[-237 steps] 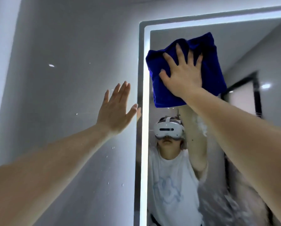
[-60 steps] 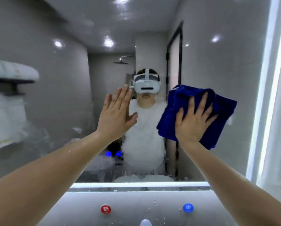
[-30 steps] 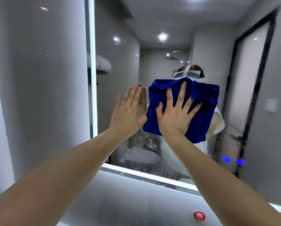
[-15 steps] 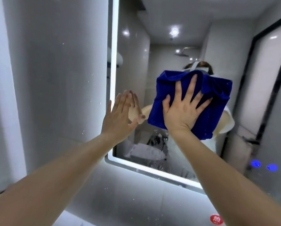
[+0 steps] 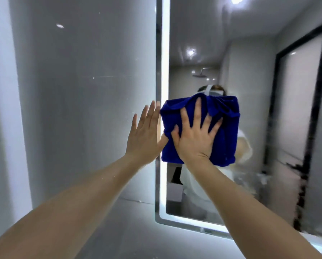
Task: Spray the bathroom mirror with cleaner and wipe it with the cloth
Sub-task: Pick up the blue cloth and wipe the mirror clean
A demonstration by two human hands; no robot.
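Note:
The bathroom mirror fills the right half of the head view, framed by a lit white strip along its left and bottom edges. A folded dark blue cloth is flat against the glass beside the left lit strip. My right hand presses on the cloth with fingers spread. My left hand is held up flat and empty, fingers together, just left of the cloth at the mirror's left edge. Foamy streaks show on the glass at the lower right. No spray bottle is in view.
A glossy grey tiled wall runs left of the mirror and below it. The mirror reflects a person in a white shirt with a headset, a black-framed door and a shower head.
The cloth under my right hand has slid left across the glass to the mirror's left edge. My left hand has moved left with it, from the glass to the edge.

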